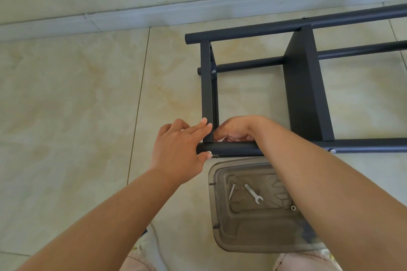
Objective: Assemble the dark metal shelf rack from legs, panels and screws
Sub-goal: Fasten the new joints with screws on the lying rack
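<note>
While a clear plastic tray (253,235) sits on the tiled floor (72,94) just below the work, holding a small wrench (253,193), a loose screw (231,191) and a nut (293,207), a person's two bare arms reach over it toward the dark metal rack (306,86). The right forearm crosses above the tray and hides part of its right side. The rack lies on its side near the baseboard (154,12), its round legs running left to right and joined by flat panels. At the near left corner, the end panel (208,92) meets the near leg (233,148). The left hand (178,149) rests its straight fingers against the end panel's outer face, with the thumb touching a screw head (208,152) on the leg. The right hand (236,128) reaches down inside the corner with fingers curled behind the leg; what they hold, if anything, cannot be told. Further silver screw heads show at the other joints of the matte black frame.
</note>
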